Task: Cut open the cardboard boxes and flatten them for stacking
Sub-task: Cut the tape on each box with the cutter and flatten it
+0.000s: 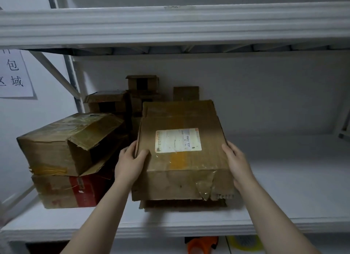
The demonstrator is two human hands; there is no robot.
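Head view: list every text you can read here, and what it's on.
"包" and "区域": paper sign on the left wall, cropped by the frame edge; its top line is cut off.
Shipping label on top of the box in front: print too blurred to read.
Red-printed box, lower left: markings too blurred to read.

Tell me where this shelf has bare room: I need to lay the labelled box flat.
Bare shelf lies right of the labelled box, back to the wall, plus a narrow strip along the front edge. The left is crowded: two stacked boxes, with small boxes behind.
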